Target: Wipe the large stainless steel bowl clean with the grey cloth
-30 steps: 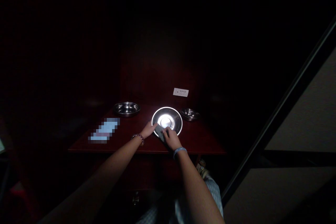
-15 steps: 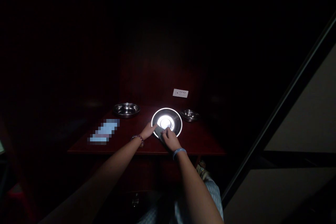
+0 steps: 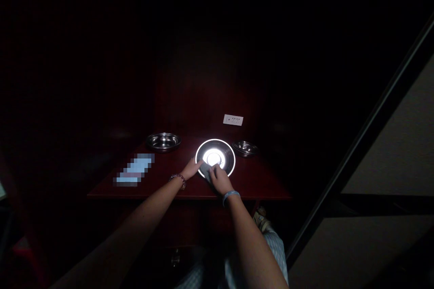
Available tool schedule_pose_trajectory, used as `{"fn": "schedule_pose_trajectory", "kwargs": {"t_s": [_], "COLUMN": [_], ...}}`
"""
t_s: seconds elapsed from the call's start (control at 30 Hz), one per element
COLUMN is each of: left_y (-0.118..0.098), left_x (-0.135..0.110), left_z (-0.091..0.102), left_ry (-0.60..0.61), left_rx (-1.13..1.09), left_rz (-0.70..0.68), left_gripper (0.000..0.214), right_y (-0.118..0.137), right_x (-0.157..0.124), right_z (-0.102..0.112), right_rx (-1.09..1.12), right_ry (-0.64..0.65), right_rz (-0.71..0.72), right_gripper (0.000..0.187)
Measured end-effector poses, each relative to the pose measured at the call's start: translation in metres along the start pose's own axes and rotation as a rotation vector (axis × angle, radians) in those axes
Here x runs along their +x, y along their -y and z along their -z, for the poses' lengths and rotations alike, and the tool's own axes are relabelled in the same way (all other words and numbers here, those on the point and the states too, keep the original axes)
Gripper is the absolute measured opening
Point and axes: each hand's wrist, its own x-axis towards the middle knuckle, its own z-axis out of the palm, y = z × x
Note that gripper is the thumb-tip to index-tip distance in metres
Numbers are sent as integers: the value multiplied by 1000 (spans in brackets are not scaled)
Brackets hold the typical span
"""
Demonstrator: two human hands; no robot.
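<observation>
A shiny steel basin [image 3: 225, 148] stands on the dark red desk, its inside glaring brightly in the middle. At its left rim is my left hand [image 3: 191, 168], wearing a beaded bracelet; the thumb lies over the edge and the other fingers are hidden outside, gripping the basin. My right hand [image 3: 221, 180], with a blue wristband, is closed at the near side of the basin. Between the two hands a dark grey cloth-like piece [image 3: 205, 169] hangs over the near-left rim, pinched by the right fingers.
On the dark red desk [image 3: 156, 192], a shallow steel dish [image 3: 163, 142] stands back left and a stack of smaller steel dishes [image 3: 245, 148] back right. A blurred-out pale blue rectangle [image 3: 135, 170] lies front left. A white socket plate [image 3: 233, 120] is on the wall behind.
</observation>
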Motion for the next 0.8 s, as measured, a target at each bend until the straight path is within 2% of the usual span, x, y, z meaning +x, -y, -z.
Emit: {"fn": "schedule_pose_trajectory", "kwargs": {"t_s": [0.5,0.8], "left_y": [3,-1], "left_x": [2,0], "left_z": [1,-1], "left_ry": [37,22], "left_rx": [34,12], "left_rz": [-7,15], "left_gripper": [22,23], "right_y": [5,7], "right_x": [-1,-1], "right_z": [2,2], "right_rx": [-129,-113], "right_ry": [22,7], "right_rz": [-1,2], "right_gripper": [15,16]}}
